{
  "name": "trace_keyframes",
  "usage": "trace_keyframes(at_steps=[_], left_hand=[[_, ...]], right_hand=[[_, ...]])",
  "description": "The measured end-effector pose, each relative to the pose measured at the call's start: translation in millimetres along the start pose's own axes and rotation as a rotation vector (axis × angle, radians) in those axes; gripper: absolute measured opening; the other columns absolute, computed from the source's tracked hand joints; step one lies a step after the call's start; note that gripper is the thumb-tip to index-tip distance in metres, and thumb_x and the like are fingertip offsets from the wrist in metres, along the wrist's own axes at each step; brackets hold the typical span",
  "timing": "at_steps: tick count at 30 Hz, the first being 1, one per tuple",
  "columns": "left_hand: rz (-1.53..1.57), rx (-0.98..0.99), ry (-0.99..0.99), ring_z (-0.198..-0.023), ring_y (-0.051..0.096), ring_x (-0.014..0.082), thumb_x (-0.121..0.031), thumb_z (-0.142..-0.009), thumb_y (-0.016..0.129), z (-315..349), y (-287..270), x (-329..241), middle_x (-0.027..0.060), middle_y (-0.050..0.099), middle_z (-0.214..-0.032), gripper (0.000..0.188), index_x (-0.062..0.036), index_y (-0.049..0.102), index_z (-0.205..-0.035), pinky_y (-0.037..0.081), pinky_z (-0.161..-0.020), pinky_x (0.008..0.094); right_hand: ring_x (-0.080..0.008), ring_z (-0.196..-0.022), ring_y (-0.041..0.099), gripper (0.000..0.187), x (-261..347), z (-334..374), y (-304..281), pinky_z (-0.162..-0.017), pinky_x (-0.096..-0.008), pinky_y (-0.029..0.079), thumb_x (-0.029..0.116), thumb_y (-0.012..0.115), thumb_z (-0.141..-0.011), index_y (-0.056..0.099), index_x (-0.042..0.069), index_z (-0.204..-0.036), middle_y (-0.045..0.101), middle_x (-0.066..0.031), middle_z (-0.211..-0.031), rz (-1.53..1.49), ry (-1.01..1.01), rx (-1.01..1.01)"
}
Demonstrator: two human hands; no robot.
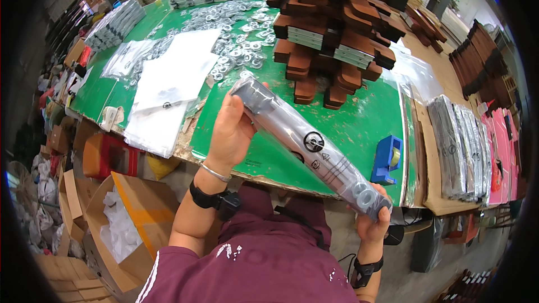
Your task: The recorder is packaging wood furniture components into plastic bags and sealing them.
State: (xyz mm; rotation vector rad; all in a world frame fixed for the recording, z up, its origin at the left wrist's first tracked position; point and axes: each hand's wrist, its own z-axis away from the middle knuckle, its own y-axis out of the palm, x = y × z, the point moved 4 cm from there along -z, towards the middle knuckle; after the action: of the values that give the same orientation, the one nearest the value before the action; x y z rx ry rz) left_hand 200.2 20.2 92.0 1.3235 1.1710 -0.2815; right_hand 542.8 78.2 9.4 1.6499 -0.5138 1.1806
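Spanning the middle of the frame, a long plastic-wrapped package (306, 140) slants from upper left to lower right, held between two hands above the green worktop (261, 154). The left hand (233, 129) is partly closed around the package's upper end, its forearm rising from the lower edge — thumb on the near side, most of the fingers hidden behind the wrap. The right hand (373, 221) grips the opposite end at the lower right of centre, curled round it with the thumb near the tip; its palm and how far the fingers reach underneath are hard to make out. Through the glossy film, rings (365, 195) show near the right hand, while glare blurs the dark contents. Just beyond that end stands a blue tape dispenser (387, 160). Brown wooden pieces (337, 39) pile up at upper centre — the heap is cut off by the top edge.
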Motion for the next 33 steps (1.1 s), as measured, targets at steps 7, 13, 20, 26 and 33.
trace_keyframes(at_steps=[7, 13, 20, 26, 33], left_hand=[[-0.119, -0.006, -0.155, -0.116, 0.058, 0.0233, -0.040, -0.102, 0.046, 1, -33, 6, 0.0115, 0.056, -0.133, 0.052, -0.0061, 0.042, -0.141, 0.049, -0.096, 0.0440], [-0.166, 0.134, -0.451, -0.111, 0.062, 0.0284, -0.043, -0.097, 0.053, 13, -55, 23, 0.0185, 0.060, -0.126, 0.061, -0.0027, 0.041, -0.141, 0.055, -0.088, 0.0437], [0.350, 0.131, -0.688, -0.097, 0.068, 0.0397, -0.036, -0.093, 0.054, 43, -33, 70, 0.0231, 0.059, -0.125, 0.056, -0.0021, 0.045, -0.137, 0.064, -0.066, 0.0447], [0.513, 0.143, -0.833, -0.096, 0.066, 0.0471, -0.040, -0.093, 0.052, 57, 30, 93, 0.0248, 0.058, -0.127, 0.060, -0.0015, 0.044, -0.138, 0.063, -0.068, 0.0458], [0.042, 0.512, -0.677, -0.126, 0.053, 0.0374, -0.058, -0.091, 0.053, 47, 77, 92, 0.0191, 0.048, -0.142, 0.079, -0.0056, 0.035, -0.148, 0.049, -0.099, 0.0533]], right_hand=[[-0.0276, -0.110, 0.061, 0.078, 16, -3, -22, -0.074, -0.0415, 0.056, 0.054, 0.070, -0.077, 0.047, 0.003, -0.132, 0.056, -0.0140, -0.126, 0.038, -0.007, -0.041], [-0.0222, -0.094, 0.067, 0.090, 54, -3, -23, -0.064, -0.0330, 0.056, 0.065, 0.070, -0.077, 0.047, 0.001, -0.136, 0.061, -0.0112, -0.117, 0.094, 0.090, -0.054], [-0.0231, -0.096, 0.065, 0.079, 81, 0, -53, -0.083, -0.0348, 0.052, 0.073, 0.044, -0.090, 0.050, 0.006, -0.132, 0.062, -0.0106, -0.121, -0.423, -0.293, 0.330], [-0.0306, -0.122, 0.053, 0.071, 22, -22, 53, -0.106, -0.0394, 0.039, 0.033, 0.080, -0.079, 0.050, 0.000, -0.134, 0.057, -0.0176, -0.130, 0.598, 0.012, 0.299], [-0.0181, -0.106, 0.062, 0.035, 29, -40, 74, -0.092, -0.0334, 0.048, 0.021, 0.067, -0.093, 0.062, 0.000, -0.121, 0.066, -0.0095, -0.117, 0.157, 0.187, 0.273]])
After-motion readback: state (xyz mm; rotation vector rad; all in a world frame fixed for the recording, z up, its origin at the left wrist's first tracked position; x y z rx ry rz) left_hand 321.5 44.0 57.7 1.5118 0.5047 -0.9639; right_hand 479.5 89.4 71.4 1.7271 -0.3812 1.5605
